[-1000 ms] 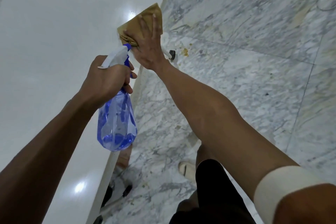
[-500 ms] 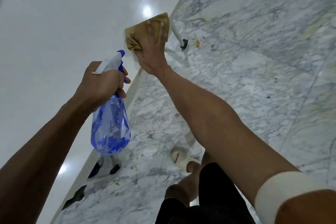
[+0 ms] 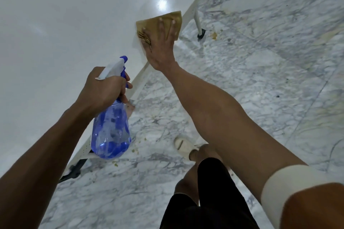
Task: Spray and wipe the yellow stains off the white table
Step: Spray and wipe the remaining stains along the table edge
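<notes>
A glossy white table (image 3: 61,46) fills the left of the head view; its edge runs diagonally from lower left to upper right. My right hand (image 3: 161,46) lies flat with spread fingers on a tan cloth (image 3: 149,24) stained yellow, pressing it on the table right at the edge. My left hand (image 3: 105,87) grips the neck of a blue transparent spray bottle (image 3: 110,132) with a white and blue trigger head; the bottle hangs over the table edge, nozzle pointing toward the cloth. No yellow stain shows on the bare tabletop.
Grey-veined marble floor (image 3: 260,83) lies to the right, with yellowish crumbs near a white table leg with a black foot (image 3: 200,29). Another black foot (image 3: 74,171) shows lower left. My legs in black shorts and a pale slipper (image 3: 183,145) stand below.
My right hand and the cloth have slid farther along the table edge, away from me. The bottle in my left hand has stayed about level, lagging behind the cloth.
</notes>
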Demonstrator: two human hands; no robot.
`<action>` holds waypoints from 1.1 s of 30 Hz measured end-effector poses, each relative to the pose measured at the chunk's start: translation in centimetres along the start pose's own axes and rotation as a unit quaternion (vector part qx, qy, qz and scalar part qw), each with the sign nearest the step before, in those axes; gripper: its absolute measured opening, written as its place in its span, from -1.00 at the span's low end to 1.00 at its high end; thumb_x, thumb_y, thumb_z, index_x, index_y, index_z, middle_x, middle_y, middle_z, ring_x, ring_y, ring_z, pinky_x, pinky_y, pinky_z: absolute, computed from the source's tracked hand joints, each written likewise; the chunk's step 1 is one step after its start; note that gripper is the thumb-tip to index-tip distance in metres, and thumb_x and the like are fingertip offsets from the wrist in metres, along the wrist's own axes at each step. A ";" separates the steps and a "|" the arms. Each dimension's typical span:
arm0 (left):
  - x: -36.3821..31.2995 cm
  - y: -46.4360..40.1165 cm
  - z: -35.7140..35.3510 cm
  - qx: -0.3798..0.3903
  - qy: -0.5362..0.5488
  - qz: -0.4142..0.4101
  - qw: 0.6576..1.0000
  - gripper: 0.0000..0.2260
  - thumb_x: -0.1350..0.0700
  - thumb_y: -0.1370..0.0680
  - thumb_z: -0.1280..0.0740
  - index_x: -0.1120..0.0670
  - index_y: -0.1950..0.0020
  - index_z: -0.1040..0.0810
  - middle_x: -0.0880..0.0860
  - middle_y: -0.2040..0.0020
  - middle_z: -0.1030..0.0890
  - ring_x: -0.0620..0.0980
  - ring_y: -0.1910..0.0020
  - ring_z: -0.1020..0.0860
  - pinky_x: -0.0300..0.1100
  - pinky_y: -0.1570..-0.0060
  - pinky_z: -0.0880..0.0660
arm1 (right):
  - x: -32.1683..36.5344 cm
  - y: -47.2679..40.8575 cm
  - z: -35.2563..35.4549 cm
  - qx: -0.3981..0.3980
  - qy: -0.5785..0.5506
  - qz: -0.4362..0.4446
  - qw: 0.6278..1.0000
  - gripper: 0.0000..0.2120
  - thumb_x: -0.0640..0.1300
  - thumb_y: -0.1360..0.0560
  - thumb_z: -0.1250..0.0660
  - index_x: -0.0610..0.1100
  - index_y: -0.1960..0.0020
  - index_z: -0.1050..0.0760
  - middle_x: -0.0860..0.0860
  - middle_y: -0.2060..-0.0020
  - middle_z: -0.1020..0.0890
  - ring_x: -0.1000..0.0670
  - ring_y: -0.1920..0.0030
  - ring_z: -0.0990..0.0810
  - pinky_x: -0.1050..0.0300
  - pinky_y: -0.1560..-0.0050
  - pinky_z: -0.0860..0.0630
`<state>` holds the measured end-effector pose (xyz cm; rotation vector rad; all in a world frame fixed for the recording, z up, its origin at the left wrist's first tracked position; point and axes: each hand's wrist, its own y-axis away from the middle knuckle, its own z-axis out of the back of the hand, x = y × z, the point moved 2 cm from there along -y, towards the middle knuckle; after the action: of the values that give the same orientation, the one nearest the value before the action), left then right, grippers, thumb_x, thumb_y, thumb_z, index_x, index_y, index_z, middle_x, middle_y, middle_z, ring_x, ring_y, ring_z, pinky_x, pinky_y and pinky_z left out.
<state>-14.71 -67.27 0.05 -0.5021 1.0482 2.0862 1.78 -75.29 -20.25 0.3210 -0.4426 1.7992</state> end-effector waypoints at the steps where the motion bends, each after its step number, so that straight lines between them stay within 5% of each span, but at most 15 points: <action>1: 0.5 0.3 0.3 0.001 0.002 0.000 1.000 -0.83 0.27 -0.32 -0.23 0.21 0.16 -0.56 0.23 0.08 -0.71 0.00 0.52 -0.57 -0.15 0.36 -0.58 | 0.1 -0.1 0.0 0.008 0.002 -0.008 1.000 -0.35 0.27 -0.59 0.19 0.05 -0.56 -0.28 -0.24 -0.58 -0.15 -0.46 -0.54 0.11 -0.40 -0.50 0.07; 9: 3.1 0.8 0.6 -0.010 0.008 -0.002 1.000 -0.82 0.42 -0.41 -0.19 0.21 0.18 -0.53 0.22 0.09 -0.71 -0.07 0.57 -0.56 -0.05 0.18 -0.58 | 2.4 3.9 -1.0 0.010 -0.010 0.035 0.999 -0.42 0.22 -0.61 0.13 0.11 -0.54 -0.31 -0.27 -0.57 -0.14 -0.50 -0.53 0.10 -0.37 -0.50 0.13; 13: 3.8 1.9 0.5 -0.008 0.021 -0.010 1.000 -0.81 0.43 -0.41 -0.20 0.20 0.19 -0.55 0.23 0.08 -0.71 -0.04 0.56 -0.55 -0.07 0.24 -0.61 | 5.6 8.0 -2.4 -0.016 -0.097 0.064 0.993 -0.51 0.12 -0.62 -0.12 0.00 -0.49 -0.41 -0.31 -0.55 -0.16 -0.51 -0.52 0.13 -0.42 -0.50 0.06; 20: 8.4 5.3 4.3 -0.044 0.043 -0.006 0.998 -0.77 0.43 -0.39 -0.23 0.22 0.05 -0.57 0.24 -0.01 -0.71 0.09 0.39 -0.56 -0.13 0.29 -0.58 | 10.2 12.0 -3.6 -0.029 -0.104 0.050 0.993 -0.43 0.18 -0.61 0.03 0.00 -0.51 -0.38 -0.31 -0.56 -0.14 -0.48 -0.52 0.19 -0.25 -0.49 0.36; 26: 16.3 9.5 8.6 -0.073 0.039 0.017 0.996 -0.73 0.42 -0.42 -0.20 0.28 -0.06 -0.56 0.22 -0.01 -0.71 0.09 0.38 -0.57 -0.13 0.29 -0.57 | 15.1 17.1 -5.3 -0.076 -0.122 0.066 0.987 -0.49 0.13 -0.60 -0.07 -0.06 -0.43 -0.48 -0.38 -0.51 -0.22 -0.53 -0.49 0.11 -0.14 -0.47 0.50; 33: 23.8 14.4 13.2 -0.109 0.066 0.072 0.989 -0.78 0.42 -0.41 -0.21 0.19 0.10 -0.56 0.17 0.10 -0.71 -0.02 0.52 -0.55 -0.18 0.36 -0.60 | 22.4 25.4 -7.2 -0.056 -0.160 0.076 0.983 -0.52 0.11 -0.61 -0.13 -0.08 -0.42 -0.50 -0.39 -0.50 -0.24 -0.55 -0.49 0.05 -0.22 -0.52 0.33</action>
<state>-41.38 -51.95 0.66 -0.6983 0.9591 2.3365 -28.61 -58.68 -20.26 0.5123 -0.8094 1.8676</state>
